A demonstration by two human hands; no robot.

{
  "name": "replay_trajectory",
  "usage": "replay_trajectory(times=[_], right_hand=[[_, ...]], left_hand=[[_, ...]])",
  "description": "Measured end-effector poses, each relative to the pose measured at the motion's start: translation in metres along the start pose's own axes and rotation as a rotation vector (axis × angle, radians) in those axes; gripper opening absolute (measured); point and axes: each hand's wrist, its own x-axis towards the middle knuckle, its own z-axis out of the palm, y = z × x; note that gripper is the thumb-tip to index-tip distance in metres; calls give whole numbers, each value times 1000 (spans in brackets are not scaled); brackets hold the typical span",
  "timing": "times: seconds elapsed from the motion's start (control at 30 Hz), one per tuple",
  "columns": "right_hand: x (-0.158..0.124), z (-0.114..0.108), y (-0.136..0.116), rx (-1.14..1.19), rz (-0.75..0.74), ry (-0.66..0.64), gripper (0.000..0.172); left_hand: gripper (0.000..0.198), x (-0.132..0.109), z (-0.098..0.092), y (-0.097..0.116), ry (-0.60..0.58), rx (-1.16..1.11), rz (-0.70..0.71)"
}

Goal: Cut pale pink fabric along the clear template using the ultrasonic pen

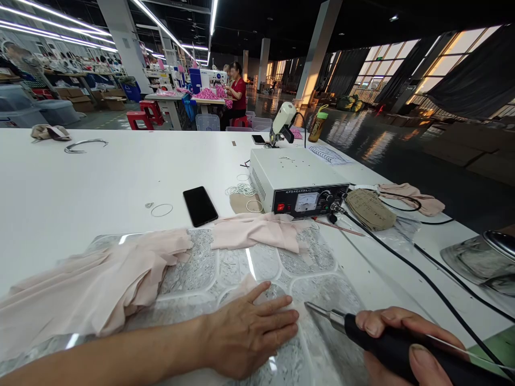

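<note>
My left hand (251, 332) lies flat, fingers stretched out, pressing a small piece of pale pink fabric (245, 287) onto a patterned glass plate (225, 268). My right hand (402, 343) grips a black-handled cutting tool (362, 329); its metal tip points left, just short of my left fingertips. A black cable (402, 262) runs from the tool to a white control box (300, 182) with a meter and knobs. More pink fabric (92, 284) is piled at the left of the plate, and another piece (257, 230) lies at its far edge.
A black phone (200, 206), thin rings (161, 209) and a heap of rings (241, 189) lie on the white table (100, 177). A tan pad (370, 209), pink cloth (410, 195) and a metal tray (478, 260) sit to the right. A person in red (237, 94) sews far behind.
</note>
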Motion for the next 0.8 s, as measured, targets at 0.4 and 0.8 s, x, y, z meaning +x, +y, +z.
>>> replay_trajectory(times=[0.4, 0.8], right_hand=[[1, -6, 5, -9, -22, -59, 9], [1, 3, -2, 25, 9, -63, 9]], left_hand=[[45, -3, 5, 0, -11, -24, -13], [46, -8, 9, 1, 24, 44, -7]])
